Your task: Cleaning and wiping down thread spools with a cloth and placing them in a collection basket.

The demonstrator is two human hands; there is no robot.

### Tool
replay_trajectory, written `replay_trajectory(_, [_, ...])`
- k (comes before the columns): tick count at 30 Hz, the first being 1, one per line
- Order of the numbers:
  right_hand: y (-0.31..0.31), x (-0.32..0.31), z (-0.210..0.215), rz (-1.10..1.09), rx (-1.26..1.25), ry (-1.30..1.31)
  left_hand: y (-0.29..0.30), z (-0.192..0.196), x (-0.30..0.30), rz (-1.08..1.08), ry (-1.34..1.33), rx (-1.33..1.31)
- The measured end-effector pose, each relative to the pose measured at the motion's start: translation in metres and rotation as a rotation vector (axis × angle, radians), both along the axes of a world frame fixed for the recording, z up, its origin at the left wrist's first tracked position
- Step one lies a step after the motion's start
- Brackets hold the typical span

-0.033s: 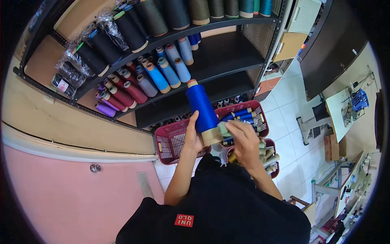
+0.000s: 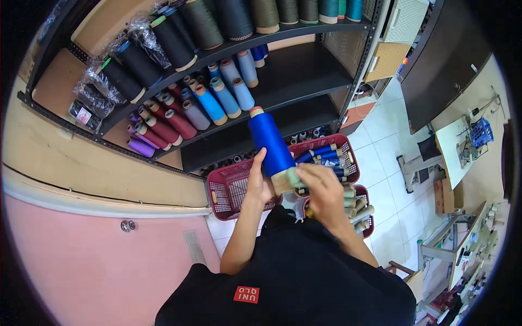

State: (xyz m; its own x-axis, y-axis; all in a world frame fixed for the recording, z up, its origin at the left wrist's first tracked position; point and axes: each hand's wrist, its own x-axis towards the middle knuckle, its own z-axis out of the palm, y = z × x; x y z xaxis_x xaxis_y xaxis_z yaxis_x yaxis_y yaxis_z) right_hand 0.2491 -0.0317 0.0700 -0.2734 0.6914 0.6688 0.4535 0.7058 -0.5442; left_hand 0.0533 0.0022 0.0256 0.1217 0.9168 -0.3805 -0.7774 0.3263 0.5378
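A large cone of royal-blue thread (image 2: 272, 144) is held tilted in front of my chest, its narrow top pointing at the shelves. My left hand (image 2: 259, 182) is wrapped around its lower left side, thumb up along the thread. Against the bare tan rim at the cone's wide end, my right hand (image 2: 322, 190) presses a small pale green cloth (image 2: 293, 177). The fingers close over most of that cloth, so its full shape is hidden.
A black metal shelf unit (image 2: 304, 68) holds rows of thread cones. Below stand a red basket (image 2: 217, 179), another red basket (image 2: 352, 176) of blue cones and a third red basket (image 2: 371, 223) of pale cones. A pink door (image 2: 81, 255) lies left; work tables (image 2: 459, 157) stand right.
My right hand and the green cloth have shifted slightly left and down along the cone's rim. My left hand and the thread cone have barely moved.
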Motion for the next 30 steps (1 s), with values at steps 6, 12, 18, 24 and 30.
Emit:
replay_trajectory(6, [-0.005, 0.009, -0.036, -0.005, -0.16, -0.032, 0.005, -0.013, 0.003, -0.03, 0.004, 0.061])
replay_trajectory(12, [-0.003, 0.012, -0.01, -0.061, -0.047, -0.059, 0.008, -0.005, 0.01, 0.048, 0.022, 0.097])
replay_trajectory(18, [-0.005, 0.004, -0.027, -0.006, -0.07, -0.047, 0.01, -0.026, 0.003, -0.042, -0.022, 0.083])
replay_trajectory(24, [-0.002, 0.017, -0.017, -0.124, -0.073, -0.003, 0.007, 0.005, 0.009, 0.025, -0.153, 0.116])
replay_trajectory(30, [-0.005, 0.002, -0.016, 0.004, -0.071, 0.012, 0.012, -0.027, -0.004, -0.013, -0.168, 0.202])
